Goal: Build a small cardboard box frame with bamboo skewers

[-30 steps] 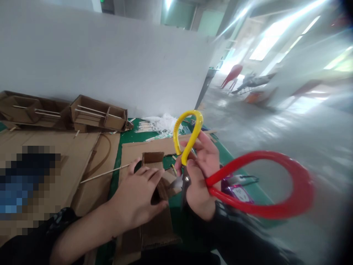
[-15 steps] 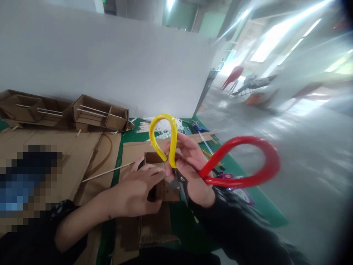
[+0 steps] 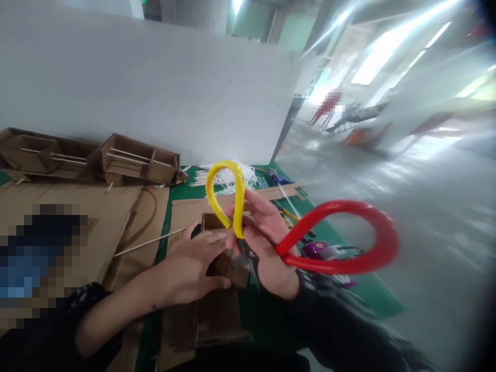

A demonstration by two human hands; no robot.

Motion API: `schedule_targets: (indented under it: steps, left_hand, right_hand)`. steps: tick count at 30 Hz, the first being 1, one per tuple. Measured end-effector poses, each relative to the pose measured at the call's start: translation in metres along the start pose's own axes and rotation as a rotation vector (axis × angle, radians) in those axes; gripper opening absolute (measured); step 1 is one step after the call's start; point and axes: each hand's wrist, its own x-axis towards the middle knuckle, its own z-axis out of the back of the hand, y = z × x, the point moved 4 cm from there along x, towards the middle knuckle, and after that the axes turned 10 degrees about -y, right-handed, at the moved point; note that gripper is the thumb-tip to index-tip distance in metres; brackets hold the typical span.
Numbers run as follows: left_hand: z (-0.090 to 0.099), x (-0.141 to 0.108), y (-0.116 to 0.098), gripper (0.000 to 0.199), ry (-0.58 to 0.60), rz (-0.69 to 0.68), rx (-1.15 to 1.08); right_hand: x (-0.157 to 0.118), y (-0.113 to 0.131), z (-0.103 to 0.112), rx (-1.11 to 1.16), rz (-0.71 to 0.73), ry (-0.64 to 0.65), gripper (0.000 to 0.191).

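A pair of scissors (image 3: pixel 239 209) with one yellow and one red handle loop is in my right hand (image 3: pixel 273 258). The loops point up and out, with the blades angled down by my palm and the red loop beyond the thumb side. My left hand (image 3: pixel 189 271) lies over a small open cardboard box (image 3: pixel 238 276), fingers and thumb curved around its side. Some of its fingertips are near the right fingers, which also reach the box. Below it, another folded cardboard piece (image 3: pixel 217 320) shows.
Long cardboard boxes with thin sticks across (image 3: pixel 139 157) stand at the back left by a white panel (image 3: pixel 147 88). Flat cardboard (image 3: pixel 104 217) covers the left. White string (image 3: pixel 248 178), a blue glue gun (image 3: pixel 279 178) and a purple item (image 3: pixel 315 250) lie on the green table (image 3: pixel 382 297).
The scissors have tilted slightly, the yellow loop shifting left and the red loop dropping a little. Both hands stay at the cardboard box, which has turned slightly.
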Motion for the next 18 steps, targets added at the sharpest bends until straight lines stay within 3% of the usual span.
schedule_targets:
  steps: [2, 5, 9, 13, 18]
  left_hand:
    - [0.002, 0.001, -0.001, 0.050, 0.020, 0.009, -0.017]
    - [0.004, 0.000, 0.000, 0.040, 0.039, 0.035, -0.021]
    - [0.000, -0.001, -0.001, 0.060, -0.009, -0.004, 0.012]
    - [-0.003, -0.003, -0.002, 0.078, -0.100, 0.083, 0.092]
    - [-0.006, -0.005, -0.009, 0.077, -0.114, 0.110, 0.129]
  right_hand:
    - [0.002, -0.001, -0.001, 0.023, -0.004, 0.099, 0.047]
    - [0.002, -0.001, -0.003, 0.017, -0.007, 0.131, 0.047]
    - [-0.001, 0.000, 0.000, -0.076, 0.047, -0.089, 0.047]
    - [-0.006, 0.002, 0.003, -0.219, 0.142, -0.335, 0.047]
    - [-0.010, 0.002, 0.000, -0.249, 0.193, -0.404, 0.044]
